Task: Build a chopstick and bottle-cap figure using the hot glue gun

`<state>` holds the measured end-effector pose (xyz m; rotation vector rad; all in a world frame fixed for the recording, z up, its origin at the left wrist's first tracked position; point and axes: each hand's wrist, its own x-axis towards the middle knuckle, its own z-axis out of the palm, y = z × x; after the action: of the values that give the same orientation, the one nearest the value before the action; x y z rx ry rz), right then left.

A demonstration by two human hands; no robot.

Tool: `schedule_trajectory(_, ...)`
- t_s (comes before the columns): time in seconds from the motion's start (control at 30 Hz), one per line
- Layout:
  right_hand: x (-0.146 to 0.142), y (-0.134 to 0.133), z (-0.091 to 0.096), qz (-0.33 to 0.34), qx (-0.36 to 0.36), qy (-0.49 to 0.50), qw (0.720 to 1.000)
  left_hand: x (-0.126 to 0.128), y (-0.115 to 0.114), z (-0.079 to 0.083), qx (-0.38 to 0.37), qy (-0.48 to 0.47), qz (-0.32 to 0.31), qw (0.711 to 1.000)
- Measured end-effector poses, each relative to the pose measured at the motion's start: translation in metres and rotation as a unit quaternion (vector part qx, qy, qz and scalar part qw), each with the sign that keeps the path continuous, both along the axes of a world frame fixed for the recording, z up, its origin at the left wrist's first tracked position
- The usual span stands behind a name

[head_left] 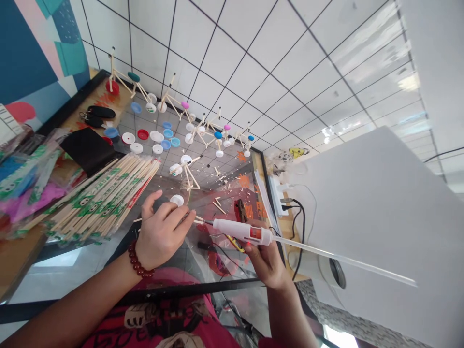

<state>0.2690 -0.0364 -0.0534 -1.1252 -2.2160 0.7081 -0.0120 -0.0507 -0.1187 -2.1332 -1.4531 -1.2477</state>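
My left hand (161,234), with a dark red bead bracelet at the wrist, pinches a short wooden stick (198,221) just above the glass table (90,256). My right hand (266,261) grips a white glue gun (241,229) with a long clear glue stick (344,261) trailing to the right. The gun's tip meets the end of the wooden stick. A white bottle cap (177,199) lies just beyond my left fingers.
A bundle of wrapped chopsticks (105,198) lies at the left. Loose coloured bottle caps (152,136) and several stick-and-cap models (203,130) stand further back. A black wallet (89,150) and keys (94,116) lie at the far left. A power strip (281,195) with cables sits at the right.
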Motion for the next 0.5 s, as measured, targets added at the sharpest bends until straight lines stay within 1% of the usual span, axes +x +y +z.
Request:
schedule_trajectory(0.07,0.001,-0.001,0.001,0.000,-0.004,-0.003,1.000,0.000,-0.001,-0.001,-0.003,-0.007,-0.002,1.000)
schedule_trajectory(0.13,0.001,-0.002,0.001,-0.010,0.002,0.007,1.000,0.000,-0.001,-0.001,-0.028,-0.030,-0.011,0.999)
schedule_trajectory(0.2,0.001,-0.003,0.001,-0.015,0.008,0.025,1.000,0.001,-0.001,-0.002,-0.093,-0.084,-0.036,0.991)
schedule_trajectory(0.23,0.000,-0.003,0.001,-0.016,0.011,0.034,0.999,0.001,-0.001,-0.002,-0.138,-0.123,-0.053,0.981)
schedule_trajectory(0.3,-0.003,-0.004,0.001,-0.017,0.013,0.047,0.999,0.001,-0.001,-0.001,-0.237,-0.212,-0.091,0.944)
schedule_trajectory(0.37,-0.006,-0.004,0.001,-0.020,0.013,0.052,0.998,0.001,0.001,0.000,-0.325,-0.289,-0.121,0.892)
schedule_trajectory(0.43,-0.009,-0.002,0.001,-0.018,0.010,0.049,0.999,0.000,0.002,0.004,-0.393,-0.349,-0.136,0.839)
schedule_trajectory(0.5,-0.011,-0.001,0.000,-0.015,0.013,0.047,0.999,0.000,0.003,0.008,-0.446,-0.402,-0.138,0.788)
